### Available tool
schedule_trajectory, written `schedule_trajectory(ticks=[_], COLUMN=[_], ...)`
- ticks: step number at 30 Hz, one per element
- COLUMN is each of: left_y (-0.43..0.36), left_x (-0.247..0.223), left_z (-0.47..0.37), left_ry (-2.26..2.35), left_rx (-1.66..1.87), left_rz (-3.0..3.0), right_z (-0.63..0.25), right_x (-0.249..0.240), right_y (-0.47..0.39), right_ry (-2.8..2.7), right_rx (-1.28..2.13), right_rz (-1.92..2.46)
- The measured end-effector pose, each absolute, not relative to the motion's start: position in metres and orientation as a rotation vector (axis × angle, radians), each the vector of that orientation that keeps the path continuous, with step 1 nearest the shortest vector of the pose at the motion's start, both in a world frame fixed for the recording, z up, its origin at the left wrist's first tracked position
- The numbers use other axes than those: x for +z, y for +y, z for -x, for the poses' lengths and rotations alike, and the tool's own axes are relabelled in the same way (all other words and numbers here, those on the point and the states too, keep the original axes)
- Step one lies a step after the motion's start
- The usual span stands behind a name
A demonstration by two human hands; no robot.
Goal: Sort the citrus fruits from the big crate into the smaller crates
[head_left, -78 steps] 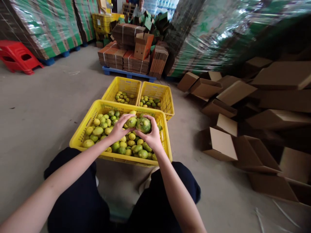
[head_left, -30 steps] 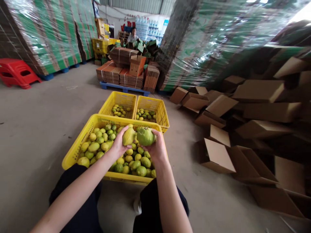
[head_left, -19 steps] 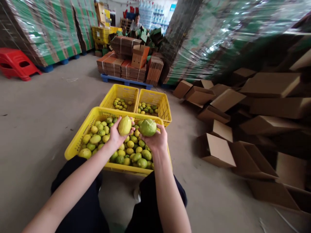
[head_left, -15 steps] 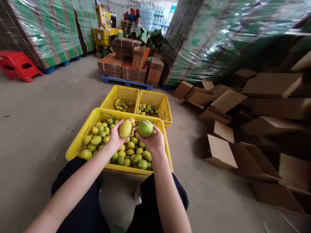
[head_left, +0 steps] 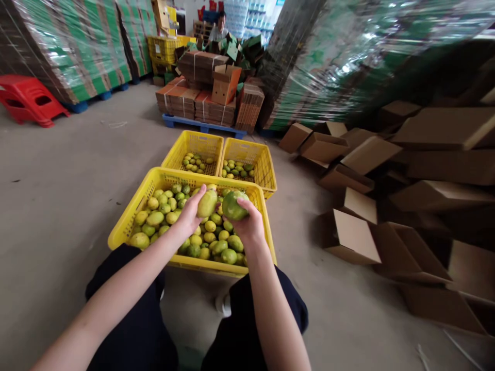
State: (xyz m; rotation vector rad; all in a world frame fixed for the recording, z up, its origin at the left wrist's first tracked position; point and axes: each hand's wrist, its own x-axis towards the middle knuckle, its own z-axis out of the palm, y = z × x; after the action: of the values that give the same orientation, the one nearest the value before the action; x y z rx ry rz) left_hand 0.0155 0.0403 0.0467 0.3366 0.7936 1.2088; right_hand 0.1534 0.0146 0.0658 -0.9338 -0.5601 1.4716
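Note:
My left hand is closed around a yellow-green lemon, its thumb along the upper left side. A larger, greener lemon sits in my right hand, with the thumb on top and the other fingers mostly hidden beneath. Both fruits are held side by side, a small gap apart, above a large yellow crate. Many loose lemons, from yellow to dark green, fill the bottom of that crate under my hands.
Behind the large crate stand two smaller yellow crates with some lemons. Open cardboard boxes pile up on the right. A blue pallet bears flattened cartons; a person is beyond it. A red stool stands left.
Both lemons have turned in my hands, and my right thumb now lies over the greener one. The view has shifted slightly.

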Motion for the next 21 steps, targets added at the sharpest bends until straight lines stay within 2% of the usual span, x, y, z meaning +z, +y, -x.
schedule_trajectory(ticks=[12, 17, 21], left_y=[0.043, 0.042, 0.037], left_x=[0.063, 0.056, 0.048], left_z=[-0.014, -0.018, -0.025], left_ry=[0.757, 0.731, 0.678], left_rx=[1.238, 1.34, 1.356], left_rz=[-0.08, -0.176, -0.212], right_z=[-0.147, -0.133, -0.128], right_x=[0.059, 0.046, 0.033], right_y=[0.013, 0.01, 0.01], right_ry=[-0.476, -0.708, -1.058], right_rx=[1.508, 1.358, 1.073], right_rz=[1.007, 1.112, 1.238])
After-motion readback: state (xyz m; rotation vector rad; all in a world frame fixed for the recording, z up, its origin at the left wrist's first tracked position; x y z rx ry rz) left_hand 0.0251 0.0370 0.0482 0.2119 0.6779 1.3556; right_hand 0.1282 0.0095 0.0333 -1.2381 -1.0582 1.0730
